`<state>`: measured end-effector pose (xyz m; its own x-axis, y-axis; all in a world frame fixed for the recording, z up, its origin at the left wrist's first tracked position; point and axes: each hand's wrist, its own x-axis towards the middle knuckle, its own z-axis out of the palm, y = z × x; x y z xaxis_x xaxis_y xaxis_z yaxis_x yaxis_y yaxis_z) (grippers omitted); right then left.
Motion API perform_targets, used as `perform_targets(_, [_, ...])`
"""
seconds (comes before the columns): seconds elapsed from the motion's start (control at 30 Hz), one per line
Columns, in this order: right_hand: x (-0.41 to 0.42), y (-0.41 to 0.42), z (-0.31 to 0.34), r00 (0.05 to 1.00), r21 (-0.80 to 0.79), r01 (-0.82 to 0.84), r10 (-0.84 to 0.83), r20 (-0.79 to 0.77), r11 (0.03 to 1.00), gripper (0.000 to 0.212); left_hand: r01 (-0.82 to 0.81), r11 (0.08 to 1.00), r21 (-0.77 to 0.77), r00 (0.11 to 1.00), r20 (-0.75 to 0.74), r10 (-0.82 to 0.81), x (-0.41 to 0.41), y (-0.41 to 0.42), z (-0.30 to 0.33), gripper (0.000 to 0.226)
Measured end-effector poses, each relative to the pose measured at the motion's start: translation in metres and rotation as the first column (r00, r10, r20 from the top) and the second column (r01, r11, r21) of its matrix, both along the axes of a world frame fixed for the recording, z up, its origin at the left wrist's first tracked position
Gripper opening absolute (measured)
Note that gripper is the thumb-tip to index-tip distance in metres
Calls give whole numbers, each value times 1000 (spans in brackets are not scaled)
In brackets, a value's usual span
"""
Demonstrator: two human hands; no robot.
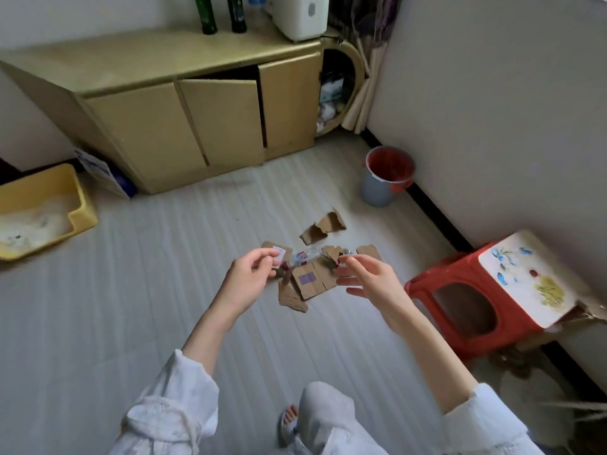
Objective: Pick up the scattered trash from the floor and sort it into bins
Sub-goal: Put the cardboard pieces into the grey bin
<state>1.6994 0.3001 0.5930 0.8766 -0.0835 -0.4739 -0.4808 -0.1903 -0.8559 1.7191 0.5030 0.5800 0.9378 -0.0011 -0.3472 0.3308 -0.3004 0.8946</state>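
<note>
Torn brown cardboard pieces (310, 282) lie scattered on the pale floor in the middle of the head view, with one separate scrap (323, 226) farther back. A clear plastic bottle (303, 257) with a red and blue label lies among them. My left hand (248, 279) hovers above the left side of the pile, fingers loosely curled, holding nothing that I can see. My right hand (364, 277) hovers over the right side with fingers spread and relaxed. A grey bin with a red liner (387, 175) stands by the right wall.
A tan cabinet (197, 126) with one door ajar lines the back wall. A yellow tray (42, 211) sits at the left. A red plastic stool (486, 290) with a painted white top stands at the right. My leg and sandalled foot (289, 418) are below.
</note>
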Motion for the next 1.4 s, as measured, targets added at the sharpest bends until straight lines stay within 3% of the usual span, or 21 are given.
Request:
perform_targets(0.4, [272, 72, -18, 994, -1, 103, -103, -41, 995, 23, 86, 991, 103, 996, -17, -85, 275, 84, 6, 23])
perform_targets(0.53, [348, 97, -10, 993, 10, 112, -112, -32, 994, 21, 75, 995, 72, 997, 12, -76, 360, 111, 13, 24])
perform_targets(0.77, [451, 122, -22, 934, 20, 354, -353, -47, 935, 23, 330, 939, 101, 942, 26, -334, 521, 133, -6, 20])
perform_targets(0.97, [524, 164, -48, 770, 8, 635, -632, -90, 773, 24, 639, 756, 145, 762, 20, -648, 652, 145, -20, 20])
perform_targets(1.1, [555, 189, -56, 744, -12, 660, -656, -131, 751, 18, 690, 717, 103, 721, -12, -693, 708, 138, -29, 20])
perform_targets(1.4, [578, 140, -78, 460, 26, 887, -874, -157, 462, 20, 918, 388, 81, 396, -144, -907, 755, 45, -70, 19])
